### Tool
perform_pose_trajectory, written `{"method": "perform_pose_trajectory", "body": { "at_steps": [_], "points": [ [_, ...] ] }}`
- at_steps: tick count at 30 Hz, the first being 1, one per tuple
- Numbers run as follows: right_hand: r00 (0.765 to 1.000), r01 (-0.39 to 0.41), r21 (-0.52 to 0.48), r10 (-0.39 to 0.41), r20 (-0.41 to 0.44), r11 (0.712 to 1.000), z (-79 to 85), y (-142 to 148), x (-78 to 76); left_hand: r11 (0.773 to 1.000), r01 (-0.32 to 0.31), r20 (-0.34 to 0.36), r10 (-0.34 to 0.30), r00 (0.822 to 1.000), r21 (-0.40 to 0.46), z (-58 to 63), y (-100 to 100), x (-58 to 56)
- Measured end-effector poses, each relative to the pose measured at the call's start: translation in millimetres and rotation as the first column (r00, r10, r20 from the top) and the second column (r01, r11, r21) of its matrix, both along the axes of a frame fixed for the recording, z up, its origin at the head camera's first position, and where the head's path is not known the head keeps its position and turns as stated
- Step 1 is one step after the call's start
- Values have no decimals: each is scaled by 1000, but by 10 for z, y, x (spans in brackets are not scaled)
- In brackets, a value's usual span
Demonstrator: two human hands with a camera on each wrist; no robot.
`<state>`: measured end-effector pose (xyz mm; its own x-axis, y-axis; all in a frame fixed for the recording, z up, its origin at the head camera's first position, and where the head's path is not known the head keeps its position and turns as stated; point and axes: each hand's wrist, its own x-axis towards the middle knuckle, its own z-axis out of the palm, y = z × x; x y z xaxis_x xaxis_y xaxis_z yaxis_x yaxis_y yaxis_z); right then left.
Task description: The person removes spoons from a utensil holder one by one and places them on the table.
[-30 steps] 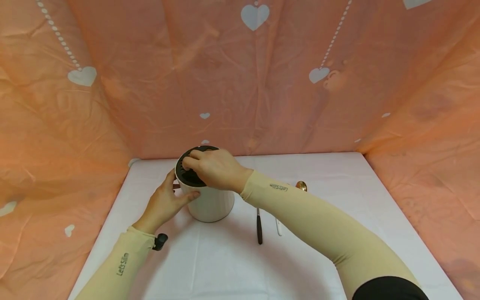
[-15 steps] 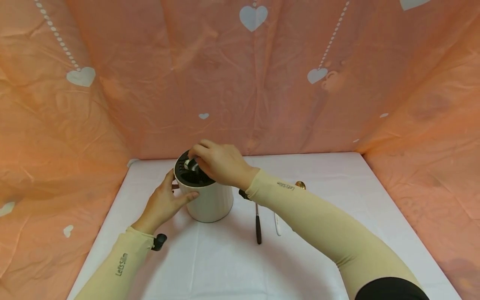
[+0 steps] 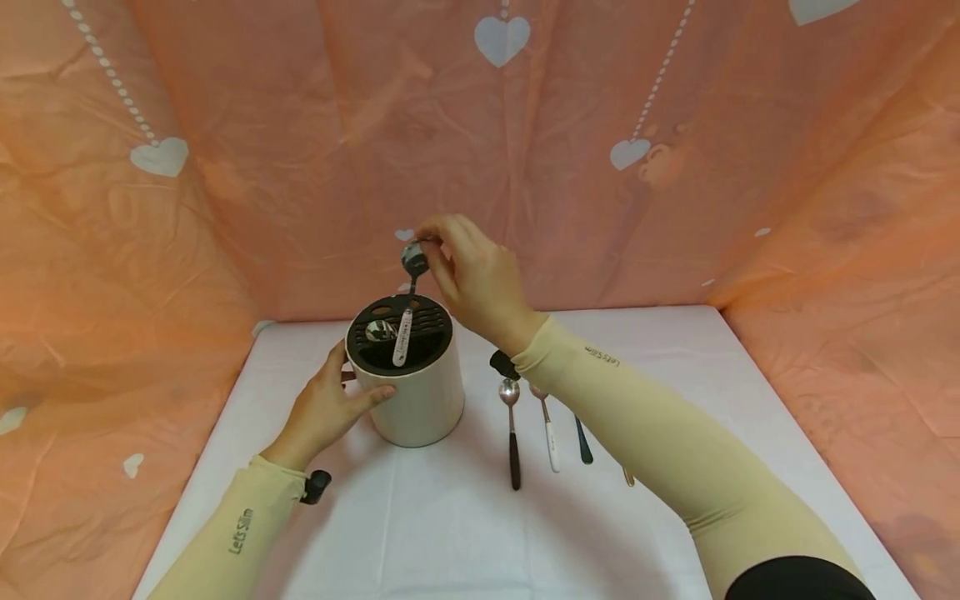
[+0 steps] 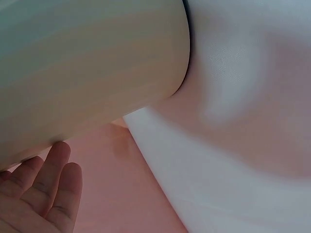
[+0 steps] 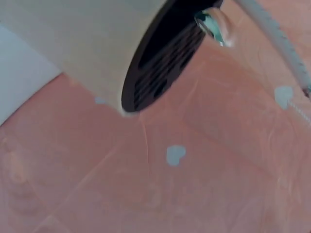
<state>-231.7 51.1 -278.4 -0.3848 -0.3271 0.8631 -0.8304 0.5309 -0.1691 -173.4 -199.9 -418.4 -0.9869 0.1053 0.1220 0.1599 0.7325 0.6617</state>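
My right hand (image 3: pixel 476 271) pinches a spoon (image 3: pixel 402 337) by its bowl, above the utensil holder. Its pale, printed handle hangs down across the holder's top in the head view. The utensil holder (image 3: pixel 420 408) is a cream cylinder with a black slotted top (image 5: pixel 146 92). A second spoon (image 3: pixel 380 331) stands in that top, only its shiny bowl showing. My left hand (image 3: pixel 326 408) holds the holder from the left, thumb on the near wall and fingers reaching round the far side. In the left wrist view, its fingertips (image 4: pixel 60 148) touch the wall.
Right of the holder, a dark-handled spoon (image 3: pixel 513 450) and a white-handled spoon (image 3: pixel 551 442) lie on the white tabletop (image 3: pixel 450 533). A dark handle (image 3: pixel 583 446) and a gold handle end (image 3: pixel 628 477) show beside my right forearm. An orange heart-print cloth (image 3: pixel 337 167) encloses the table.
My right hand has risen from the holder's top and moved right, drawing a spoon up by its bowl. More cutlery on the table has come into view. My left hand stays on the holder.
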Motion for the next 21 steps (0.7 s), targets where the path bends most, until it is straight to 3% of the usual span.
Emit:
{"method": "perform_pose_trajectory", "body": {
  "at_steps": [3,6,15,21],
  "points": [
    [999,5,-70,-7,-34,998,36,96,-41,1000,1,4,-1,1000,-5,-7,-6,-1],
    [1000,16,-78,-17,-14,997,55,224,-77,1000,5,5,-5,1000,-15,-8,-13,-7],
    [992,8,83,-18,123,996,-51,705,-137,1000,12,-19,-12,1000,-17,-9,-27,-8],
    [969,89,148,-120,216,985,-246,1031,-129,1000,14,-20,-14,1000,-11,-16,-20,-9]
  ]
}}
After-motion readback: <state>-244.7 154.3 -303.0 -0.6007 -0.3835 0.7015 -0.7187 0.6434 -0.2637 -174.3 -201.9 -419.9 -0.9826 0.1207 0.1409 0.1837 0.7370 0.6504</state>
